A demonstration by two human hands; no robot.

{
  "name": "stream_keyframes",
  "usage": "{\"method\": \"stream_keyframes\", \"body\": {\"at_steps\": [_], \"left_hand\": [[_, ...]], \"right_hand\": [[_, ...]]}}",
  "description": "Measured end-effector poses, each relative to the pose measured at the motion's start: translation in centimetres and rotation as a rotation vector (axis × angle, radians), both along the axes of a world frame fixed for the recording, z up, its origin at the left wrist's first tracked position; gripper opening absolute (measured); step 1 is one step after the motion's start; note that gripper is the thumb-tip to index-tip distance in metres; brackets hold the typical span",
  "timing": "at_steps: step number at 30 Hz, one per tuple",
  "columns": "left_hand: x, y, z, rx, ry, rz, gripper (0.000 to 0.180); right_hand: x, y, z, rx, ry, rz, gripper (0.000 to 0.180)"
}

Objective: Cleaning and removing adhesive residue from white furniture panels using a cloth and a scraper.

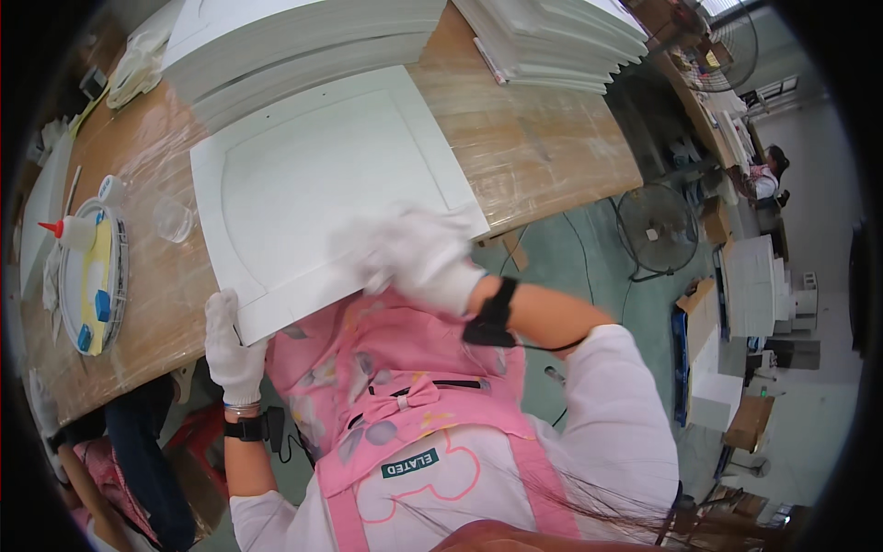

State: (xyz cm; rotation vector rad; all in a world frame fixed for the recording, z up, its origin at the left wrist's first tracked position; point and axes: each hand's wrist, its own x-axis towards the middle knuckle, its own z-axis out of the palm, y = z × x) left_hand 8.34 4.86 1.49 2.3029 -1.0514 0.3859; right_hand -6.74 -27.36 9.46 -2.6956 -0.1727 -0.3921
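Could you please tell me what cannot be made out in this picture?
Right hand, head view: motion blur obscures its fingers and anything in them.
White panel, head view: underside, hidden by its upper face.
Tall stack, head view: cut off by the upper edge.
Distant person, head view: hands too small.

The right hand in a white knit glove (414, 258) is smeared by motion at frame centre; whether its fingers hold anything cannot be told, and it hides part of the white panel with a recessed centre (313, 175). At the top edge, the tall stack of white boards (303, 60) and the fanned pile of white sheets (561, 41) are cut off. The seated figure in pink and white (765, 182), upper right, is too small to make out
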Motion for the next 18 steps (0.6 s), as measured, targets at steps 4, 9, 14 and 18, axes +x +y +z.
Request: {"method": "stream_keyframes", "body": {"at_steps": [4,9,14,18], "left_hand": [[-0.1,0.1,-0.5,-0.051,0.093,0.037,0.080],[-0.1,0.2,-0.3,-0.085,0.111,-0.006,0.085],[0.2,0.3,-0.3,-0.087,0.091,-0.037,0.090],[0.2,0.0,0.0,-0.047,0.057,-0.015,0.086]], "right_hand": [[1.0,0.2,-1.5,0.030,-0.039,0.100,0.022],[-3.1,-10.2,-0.3,-0.059,0.263,-0.500,0.025],[-0.7,-11.6,0.0,-0.271,0.279,-0.400,0.023],[-0.5,-12.6,0.6,-0.392,0.368,-0.285,0.024]]}}
